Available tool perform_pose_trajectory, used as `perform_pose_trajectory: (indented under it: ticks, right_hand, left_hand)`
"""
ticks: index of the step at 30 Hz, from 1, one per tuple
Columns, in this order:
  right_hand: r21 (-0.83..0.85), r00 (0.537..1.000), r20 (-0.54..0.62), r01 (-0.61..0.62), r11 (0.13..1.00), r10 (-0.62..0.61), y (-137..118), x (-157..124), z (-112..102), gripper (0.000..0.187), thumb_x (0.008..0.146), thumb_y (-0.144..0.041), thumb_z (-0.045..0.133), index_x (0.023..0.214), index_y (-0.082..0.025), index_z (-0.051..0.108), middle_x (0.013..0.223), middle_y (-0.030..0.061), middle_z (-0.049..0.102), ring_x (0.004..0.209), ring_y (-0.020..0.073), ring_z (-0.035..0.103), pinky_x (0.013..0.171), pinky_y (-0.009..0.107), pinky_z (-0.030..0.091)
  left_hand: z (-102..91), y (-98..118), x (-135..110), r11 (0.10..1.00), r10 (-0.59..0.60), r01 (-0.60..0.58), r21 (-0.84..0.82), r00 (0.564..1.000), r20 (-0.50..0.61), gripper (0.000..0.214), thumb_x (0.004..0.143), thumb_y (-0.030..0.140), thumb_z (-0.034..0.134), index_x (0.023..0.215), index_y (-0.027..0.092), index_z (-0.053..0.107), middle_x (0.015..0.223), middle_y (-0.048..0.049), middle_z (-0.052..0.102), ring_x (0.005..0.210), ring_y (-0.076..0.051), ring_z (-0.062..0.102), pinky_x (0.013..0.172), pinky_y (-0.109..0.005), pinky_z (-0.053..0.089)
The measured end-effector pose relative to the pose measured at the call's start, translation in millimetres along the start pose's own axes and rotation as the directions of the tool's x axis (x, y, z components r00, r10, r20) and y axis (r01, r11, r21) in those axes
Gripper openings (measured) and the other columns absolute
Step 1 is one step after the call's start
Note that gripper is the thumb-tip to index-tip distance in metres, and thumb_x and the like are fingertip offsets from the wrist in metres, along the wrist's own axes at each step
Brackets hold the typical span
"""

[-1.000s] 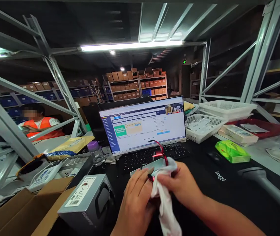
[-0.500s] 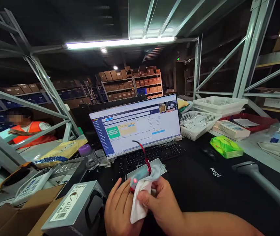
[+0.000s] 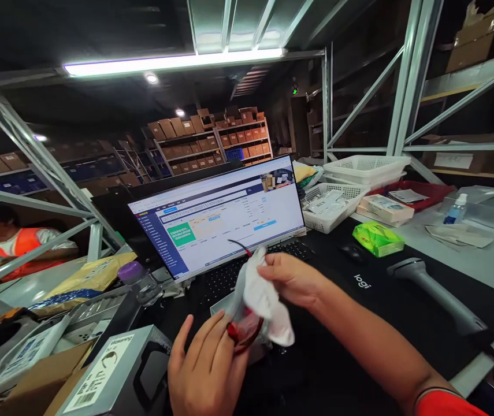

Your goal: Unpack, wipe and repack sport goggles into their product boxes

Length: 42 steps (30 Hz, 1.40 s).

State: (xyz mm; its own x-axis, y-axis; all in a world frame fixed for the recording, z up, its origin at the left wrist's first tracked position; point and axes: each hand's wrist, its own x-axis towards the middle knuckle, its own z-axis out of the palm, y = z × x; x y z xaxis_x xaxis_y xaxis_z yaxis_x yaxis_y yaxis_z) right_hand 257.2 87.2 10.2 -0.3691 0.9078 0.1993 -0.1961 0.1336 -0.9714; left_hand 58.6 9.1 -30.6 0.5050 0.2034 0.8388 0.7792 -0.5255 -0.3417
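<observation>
1. Head view: left hand [image 3: 205,370] cradles red glasses [image 3: 243,333] above the black desk mat [image 3: 359,323]; right hand [image 3: 292,278] pinches a white cloth [image 3: 264,300] draped over them.
2. Wiping appears midway; lens partly covered.
3. Frame's long axis seems to run left-right; temple tip [image 3: 238,245] points toward the monitor [image 3: 216,216].

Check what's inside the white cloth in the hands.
A pair of red glasses shows at the lower edge of the white cloth, against the left hand; a thin dark arm pokes out the top. The right hand pinches the cloth. The rest is covered.
</observation>
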Motion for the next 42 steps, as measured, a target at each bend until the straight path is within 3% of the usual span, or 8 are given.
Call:
perform_pose_trajectory:
  ticks: [10, 15, 20, 25, 28, 32, 35, 42]
  right_hand:
    - [-0.834, 0.936, -0.334, -0.239, 0.497, -0.111, -23, -6, -125, 0.035, 0.057, -0.01, 0.083, 0.046, -0.019, 0.05, 0.062, 0.0059, 0.066, 0.079, 0.0279, 0.068, 0.067, 0.031, 0.044]
    - [-0.933, 0.96, -0.246, -0.197, 0.302, -0.133, -17, -6, -87, 0.015, 0.072, -0.012, 0.082, 0.084, -0.017, 0.075, 0.093, 0.0142, 0.078, 0.098, 0.0317, 0.071, 0.082, 0.037, 0.05]
    - [-0.798, 0.878, 0.365, 0.466, 0.383, -0.309, -8, -27, -18, 0.054, 0.088, -0.012, 0.068, 0.138, -0.026, 0.056, 0.148, 0.0067, 0.056, 0.113, 0.0191, 0.068, 0.097, 0.029, 0.05]
    - [-0.772, 0.721, 0.587, 0.635, 0.013, -0.368, 3, -30, -2, 0.029, 0.094, -0.006, 0.055, 0.12, -0.015, 0.064, 0.101, 0.0091, 0.077, 0.082, 0.0207, 0.071, 0.066, 0.028, 0.048]
    - [-0.8, 0.689, 0.572, 0.589, -0.118, -0.444, 3, -20, -17, 0.023, 0.097, -0.007, 0.047, 0.097, -0.014, 0.069, 0.074, 0.0061, 0.071, 0.062, 0.0195, 0.063, 0.055, 0.031, 0.039]
    - [-0.907, 0.731, 0.281, 0.415, 0.077, -0.622, -8, -10, -44, 0.03, 0.103, -0.018, 0.042, 0.091, -0.017, 0.07, 0.074, 0.0069, 0.072, 0.067, 0.0185, 0.065, 0.062, 0.028, 0.042]
    - [-0.903, 0.764, -0.01, 0.271, 0.334, -0.645, -17, -8, -63, 0.028, 0.102, -0.026, 0.046, 0.088, -0.02, 0.069, 0.076, 0.0046, 0.073, 0.068, 0.0177, 0.066, 0.063, 0.027, 0.044]
    - [-0.795, 0.745, -0.226, 0.231, 0.561, -0.627, -31, -13, -83, 0.023, 0.101, -0.029, 0.049, 0.104, -0.02, 0.07, 0.072, 0.0012, 0.071, 0.063, 0.0168, 0.066, 0.063, 0.028, 0.045]
  left_hand:
    - [-12.7, -12, 0, 0.878, -0.465, 0.443, -0.181, 0.88, -0.101, 0.014, 0.08, 0.02, 0.073, 0.077, 0.023, 0.06, 0.072, 0.0018, 0.061, 0.08, -0.019, 0.064, 0.108, -0.048, 0.046]
    - [-18.1, -11, 5, 0.539, -0.803, 0.781, -0.315, 0.589, 0.087, 0.023, 0.08, 0.039, 0.073, 0.098, 0.024, 0.073, 0.1, -0.0032, 0.074, 0.103, -0.027, 0.066, 0.109, -0.049, 0.044]
    - [-3.0, -16, 31, 0.01, -0.963, 0.741, -0.671, 0.189, 0.194, 0.032, 0.076, 0.045, 0.074, 0.096, 0.02, 0.074, 0.102, -0.0054, 0.077, 0.106, -0.026, 0.068, 0.106, -0.047, 0.046]
    - [21.0, -17, 62, -0.235, -0.915, 0.574, -0.784, 0.142, 0.378, 0.038, 0.074, 0.051, 0.077, 0.089, 0.017, 0.071, 0.093, -0.0074, 0.077, 0.099, -0.024, 0.071, 0.101, -0.044, 0.05]
    - [32.8, -22, 63, -0.174, -0.839, 0.64, -0.748, 0.301, 0.453, 0.06, 0.077, 0.069, 0.067, 0.105, 0.015, 0.069, 0.103, -0.0117, 0.077, 0.102, -0.026, 0.07, 0.099, -0.043, 0.051]
    - [44.4, -33, 47, 0.228, -0.491, 0.798, -0.558, 0.589, 0.642, 0.08, 0.076, 0.079, 0.058, 0.125, 0.016, 0.063, 0.111, -0.0155, 0.075, 0.103, -0.03, 0.069, 0.093, -0.043, 0.052]
    - [57.0, -34, 41, 0.509, -0.336, 0.82, -0.262, 0.469, 0.817, 0.046, 0.09, 0.056, 0.055, 0.117, 0.021, 0.069, 0.112, -0.0106, 0.074, 0.103, -0.025, 0.068, 0.09, -0.038, 0.052]
    - [133.4, -27, 40, 0.687, -0.239, 0.724, 0.053, 0.158, 0.958, 0.021, 0.091, 0.035, 0.067, 0.099, 0.015, 0.068, 0.1, -0.0049, 0.07, 0.092, -0.02, 0.067, 0.088, -0.042, 0.054]
